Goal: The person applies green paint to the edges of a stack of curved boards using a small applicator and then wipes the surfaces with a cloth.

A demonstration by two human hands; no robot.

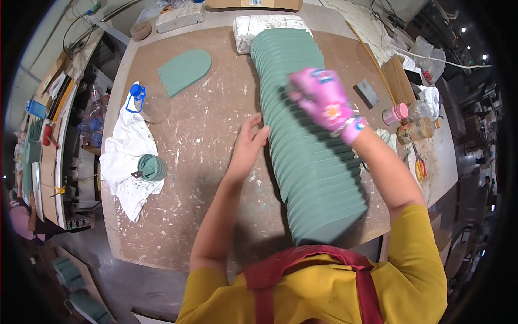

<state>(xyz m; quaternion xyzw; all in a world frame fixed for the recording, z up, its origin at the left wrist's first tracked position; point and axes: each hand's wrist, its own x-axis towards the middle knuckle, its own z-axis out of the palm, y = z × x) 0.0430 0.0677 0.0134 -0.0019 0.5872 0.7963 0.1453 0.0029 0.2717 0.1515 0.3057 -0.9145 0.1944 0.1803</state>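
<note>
A long row of overlapping green round-ended panels (307, 151) runs from the far middle of the table toward my body, fanned like shingles. Over its upper part is my right hand (321, 100), in a pink flowered glove. Its fingers are curled and slightly blurred, and whatever they may hold is hidden. Bare, my left hand (251, 139) rests by the row's left edge with thumb and fingers apart, holding nothing. A white paint-marked block (243, 33) lies under the row's far end. One single green panel (186, 71) lies apart at the far left of the table.
On the left, a green-stained cup (151, 168) with a tool in it stands on a white cloth (121, 154), near a clear jug with blue cap (137, 92). To the right are a grey block (367, 93), a pink-lidded jar (396, 114), a bottle (418, 131) and scissors (420, 166).
</note>
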